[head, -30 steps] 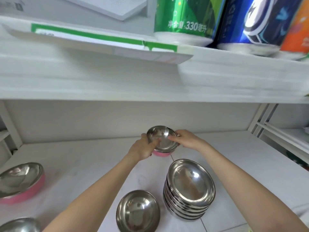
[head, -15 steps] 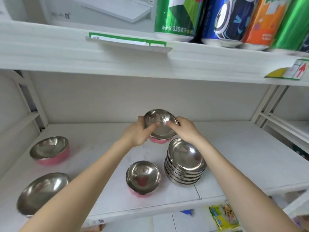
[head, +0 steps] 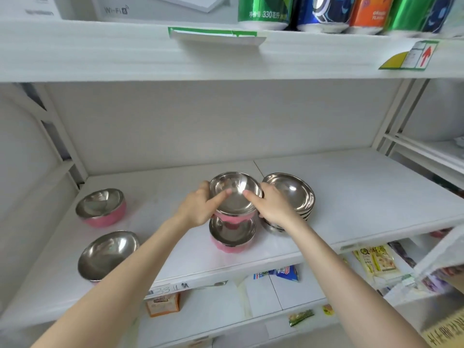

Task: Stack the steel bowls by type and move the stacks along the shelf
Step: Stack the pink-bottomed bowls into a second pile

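Looks like a small shop. White metal racking in tiers, with price-tag holders (head: 216, 36) clipped along the shelf (head: 351, 197) edges and a green tag with a red arrow (head: 411, 56) to the right. Drink cans (head: 263, 11) in a row above, beside a boxed Wi-Fi router (head: 118, 8). Identical pink-sided steel bowls (head: 101, 207) laid out as stock, packaged snacks (head: 379, 259) on the tier below.
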The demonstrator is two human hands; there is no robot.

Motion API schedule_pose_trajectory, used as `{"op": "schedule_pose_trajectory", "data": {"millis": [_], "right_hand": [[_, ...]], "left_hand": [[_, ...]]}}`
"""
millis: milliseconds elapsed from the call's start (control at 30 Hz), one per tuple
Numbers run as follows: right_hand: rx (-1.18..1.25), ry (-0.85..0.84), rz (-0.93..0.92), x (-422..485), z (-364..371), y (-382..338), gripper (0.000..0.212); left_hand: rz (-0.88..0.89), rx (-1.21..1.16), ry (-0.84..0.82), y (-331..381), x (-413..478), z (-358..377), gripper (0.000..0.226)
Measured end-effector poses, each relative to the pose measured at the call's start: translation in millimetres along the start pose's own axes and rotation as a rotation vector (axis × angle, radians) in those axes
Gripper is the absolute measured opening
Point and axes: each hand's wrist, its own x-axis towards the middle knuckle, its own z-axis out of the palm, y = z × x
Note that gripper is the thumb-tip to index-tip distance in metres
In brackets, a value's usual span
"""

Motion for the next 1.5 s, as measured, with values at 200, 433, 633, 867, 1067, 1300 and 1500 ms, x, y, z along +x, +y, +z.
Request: {"op": "schedule_pose_trajectory", "data": {"millis": [200,433,633,867,1067,1300,1500], "right_hand": [[0.008,-0.025,0.065,-16.2,31.7,20.1,0.048],[-0.029,-0.050,0.139,-20.6,58.2,32.2,0.053],[-0.090,-0.117,0.217,-18.7,67.4,40.9,0.056],[-0.046,-0.196,0.294,-18.6,65.6,36.1,0.067],[-0.203,-0.130,0.219,-38.5,51.5,23.9,0.063],[-0.514,0.031,-0.037,-87.8,32.2,-4.9,0.062],[-0.694,0.123,-0.275,-117.0,30.8,-35.1,0.077]], "left_hand": [[-0.029,-0.004,-0.090,-26.8,-7.0,19.5,0.065],[-0.086,0.008,-0.141,-46.0,-3.9,35.3,0.059],[-0.101,0.136,-0.157,-50.7,-3.2,45.4,0.060],[-0.149,0.282,-0.165,-43.2,-2.1,44.9,0.069],[-0.133,0.497,-0.126,-39.1,-20.7,32.9,0.082],[0.029,0.845,0.013,-35.1,-75.0,0.1,0.082],[0.104,1.038,0.203,-30.0,-132.6,-44.3,0.081]]}}
